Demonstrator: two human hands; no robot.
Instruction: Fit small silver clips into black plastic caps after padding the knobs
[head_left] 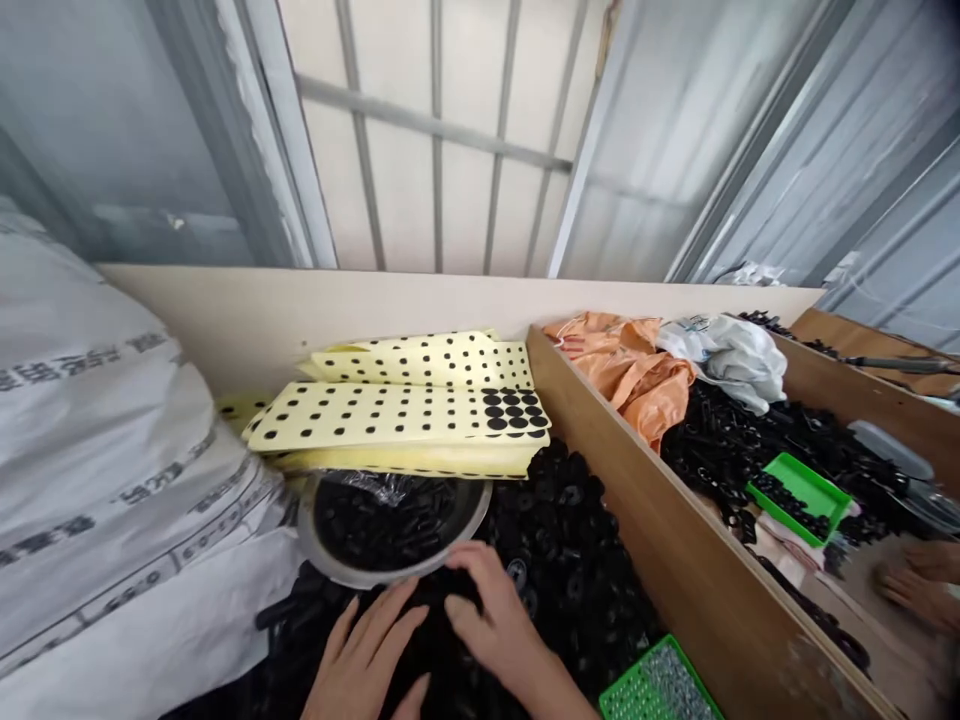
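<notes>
My left hand lies flat with fingers spread on a heap of small black round parts, just below a metal bowl. My right hand rests beside it, fingers curled down onto the same black parts near the bowl's rim; what they hold, if anything, is hidden. The bowl holds more black parts and a bit of clear plastic film. Behind it lies a stack of yellow sheets dotted with black circles.
A big white woven sack fills the left. A wooden divider separates another bin with black parts, a green tray, orange and white bags. Another person's hand shows at far right. A second green tray lies bottom centre.
</notes>
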